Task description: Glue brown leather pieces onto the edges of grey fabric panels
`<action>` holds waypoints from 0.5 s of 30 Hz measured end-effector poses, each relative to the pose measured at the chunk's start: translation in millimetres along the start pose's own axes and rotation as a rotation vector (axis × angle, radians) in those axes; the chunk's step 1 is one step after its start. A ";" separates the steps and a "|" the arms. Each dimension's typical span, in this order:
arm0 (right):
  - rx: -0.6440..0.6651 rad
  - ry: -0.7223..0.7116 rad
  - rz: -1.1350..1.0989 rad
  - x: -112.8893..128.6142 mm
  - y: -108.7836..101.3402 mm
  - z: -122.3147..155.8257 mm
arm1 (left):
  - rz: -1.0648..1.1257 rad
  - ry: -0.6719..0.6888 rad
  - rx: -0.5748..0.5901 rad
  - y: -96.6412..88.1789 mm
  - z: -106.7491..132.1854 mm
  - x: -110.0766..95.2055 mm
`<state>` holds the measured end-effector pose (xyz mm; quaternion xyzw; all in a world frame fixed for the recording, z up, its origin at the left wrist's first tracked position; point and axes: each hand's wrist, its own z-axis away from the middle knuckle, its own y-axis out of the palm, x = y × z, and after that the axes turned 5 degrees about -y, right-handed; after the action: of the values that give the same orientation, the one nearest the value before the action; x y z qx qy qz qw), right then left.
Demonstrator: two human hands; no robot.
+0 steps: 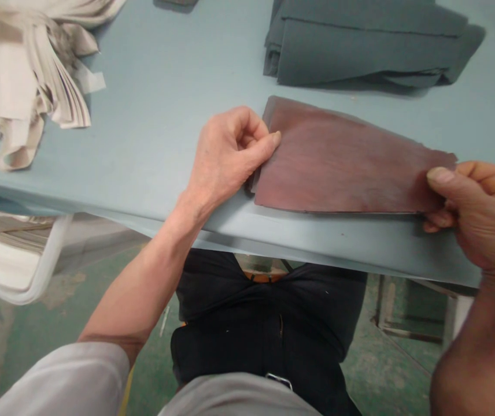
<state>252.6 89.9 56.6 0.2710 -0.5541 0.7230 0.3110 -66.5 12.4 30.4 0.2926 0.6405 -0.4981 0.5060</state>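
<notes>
A reddish-brown flat piece (343,162), perhaps fabric or leather, is stretched between my hands over the table's front part. Its left end lies over a darker layer or stack, of which only a thin edge shows. My left hand (234,144) pinches the left end, thumb on top and fingers curled beneath. At the right end, my right hand (477,196) grips the corner with its thumb on top; the fingers underneath are partly hidden. Beyond the piece lies a folded dark green-grey cloth pile (364,46).
The table (143,115) has a pale blue surface. Cream fabric strips (26,69) are heaped at its left. A small dark object (176,4) sits at the top edge. Below the table at left, a white crate (34,283) holds a tied stack (8,248).
</notes>
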 end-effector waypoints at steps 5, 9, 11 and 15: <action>-0.005 0.010 0.012 0.3 -0.9 0.8 | -0.003 -0.008 -0.001 -0.4 2.0 -1.9; -0.002 0.013 0.004 -3.0 -3.2 -2.5 | -0.009 -0.009 -0.020 -0.9 1.0 -0.5; 0.016 0.043 0.003 1.7 -3.1 -0.7 | -0.017 -0.011 -0.020 -1.7 0.0 -0.2; 0.091 0.004 -0.126 12.9 -0.9 6.5 | -0.039 -0.029 -0.030 -2.6 -1.1 -5.4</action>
<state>245.1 85.7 68.2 0.3180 -0.5020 0.7268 0.3445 -67.5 13.3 36.3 0.2652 0.6459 -0.5025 0.5098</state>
